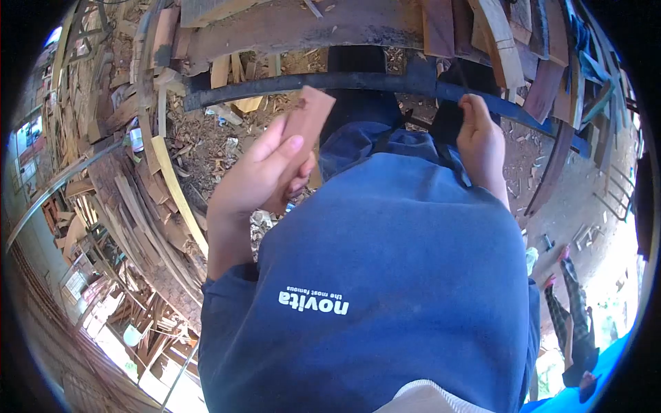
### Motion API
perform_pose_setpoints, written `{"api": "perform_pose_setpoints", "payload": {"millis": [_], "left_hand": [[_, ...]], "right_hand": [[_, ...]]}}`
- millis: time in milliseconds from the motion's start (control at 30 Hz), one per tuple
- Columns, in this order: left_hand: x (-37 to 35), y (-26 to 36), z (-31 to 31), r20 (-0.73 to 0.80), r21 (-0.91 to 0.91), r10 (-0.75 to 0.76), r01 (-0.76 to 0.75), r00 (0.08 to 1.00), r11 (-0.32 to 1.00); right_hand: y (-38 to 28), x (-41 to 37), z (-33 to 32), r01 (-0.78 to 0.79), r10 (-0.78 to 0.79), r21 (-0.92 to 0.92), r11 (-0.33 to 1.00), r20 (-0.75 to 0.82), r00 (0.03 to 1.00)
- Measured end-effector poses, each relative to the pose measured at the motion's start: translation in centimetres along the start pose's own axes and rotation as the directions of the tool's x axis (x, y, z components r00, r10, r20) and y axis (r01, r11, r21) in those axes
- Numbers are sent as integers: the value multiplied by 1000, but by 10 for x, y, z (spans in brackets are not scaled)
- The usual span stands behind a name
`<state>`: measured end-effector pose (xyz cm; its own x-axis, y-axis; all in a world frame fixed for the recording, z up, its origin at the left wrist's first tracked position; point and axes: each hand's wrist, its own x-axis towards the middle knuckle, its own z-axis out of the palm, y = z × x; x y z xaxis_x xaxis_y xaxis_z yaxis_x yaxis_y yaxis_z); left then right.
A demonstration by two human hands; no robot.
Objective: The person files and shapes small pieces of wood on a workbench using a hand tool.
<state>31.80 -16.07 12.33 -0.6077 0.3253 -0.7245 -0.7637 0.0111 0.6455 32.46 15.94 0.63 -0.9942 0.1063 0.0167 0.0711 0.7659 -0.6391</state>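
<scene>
My left hand (258, 162) is closed around a short reddish-brown wood block (308, 124), with the thumb lying along its face. The block tilts up and to the right, and its lower part is hidden behind my fingers. Off to the right, my right hand (480, 138) is closed, fingertips pressed together near a dark bar (372, 82). Whatever it may hold is too small or hidden to make out. A heavy plank (303, 31) lies across the front, beyond both hands.
Offcuts and boards (496, 41) pile up at the front right. Long wood strips (141, 213) stack along the left, beside a pale yellow strip (175, 189). Wood chips (196, 148) cover the ground. Another person's legs (575, 310) show at the lower right.
</scene>
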Motion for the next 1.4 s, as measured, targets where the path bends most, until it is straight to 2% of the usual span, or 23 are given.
{"api": "perform_pose_setpoints", "payload": {"millis": [67,133,200,267,300,367,467,533,567,600,667,700,767,800,833,867,933,1000,1067,1100,1167,1300,1400], "left_hand": [[10,-1,11,41,69,-4,1,999,998],[16,1,23,52,114,13,-19,999,993],[22,-1,32,61,223,28,-41,998,974],[27,-3,42,43,288,70,-80,997,954],[28,-3,47,39,336,61,-71,997,939],[36,-10,54,37,381,55,-65,998,922],[48,-24,55,130,262,135,-166,982,951],[45,-21,57,169,172,94,-123,981,977],[45,-20,58,171,174,93,-123,981,977],[45,-20,58,157,209,76,-108,985,972],[48,-22,55,145,246,54,-89,988,965],[52,-23,50,182,325,65,-122,981,938],[57,-18,44,224,402,78,-165,972,901],[58,-11,42,232,391,-12,-82,973,917],[61,-4,41,241,382,-98,-1,965,924],[65,1,40,245,387,-85,-18,966,922],[78,7,37,110,333,52,-86,993,939],[98,24,31,67,571,212,-212,975,793],[111,54,36,36,861,447,-255,894,439],[120,68,39,43,863,461,-266,886,430],[144,97,46,120,967,638,-235,760,98],[200,151,55,99,986,668,-165,737,35],[238,181,50,128,992,667,-103,734,-77]], "right_hand": [[-24,2,-4,58,-59,85,995,9,998],[-43,3,-12,243,-264,155,958,132,956],[-53,3,-12,298,-315,151,942,103,943],[-61,5,-12,26,-150,399,916,281,948],[-66,9,-6,29,-153,509,861,204,967],[-75,17,-11,18,-149,461,887,250,957],[-86,25,-9,22,-163,442,897,284,945],[-82,25,3,140,-259,511,848,169,951],[-79,27,2,45,-223,552,833,260,939],[-75,27,6,44,-222,552,833,259,940],[-64,23,19,-96,-137,728,679,253,958],[-62,23,18,-98,-133,728,678,253,958],[-57,25,15,-222,12,659,719,308,951],[-54,27,14,-214,10,660,720,299,954],[-51,28,13,-251,87,621,743,282,955],[-47,31,12,-286,161,583,761,258,953],[-34,33,8,-314,177,574,756,283,943],[-23,32,9,-301,239,553,777,183,953],[-5,31,16,-330,248,564,757,220,944],[-1,28,18,-311,259,541,782,171,951],[11,25,27,-223,216,516,827,73,974],[2,26,10,-249,242,522,816,82,967],[2,25,3,-238,240,513,824,64,969]]}}
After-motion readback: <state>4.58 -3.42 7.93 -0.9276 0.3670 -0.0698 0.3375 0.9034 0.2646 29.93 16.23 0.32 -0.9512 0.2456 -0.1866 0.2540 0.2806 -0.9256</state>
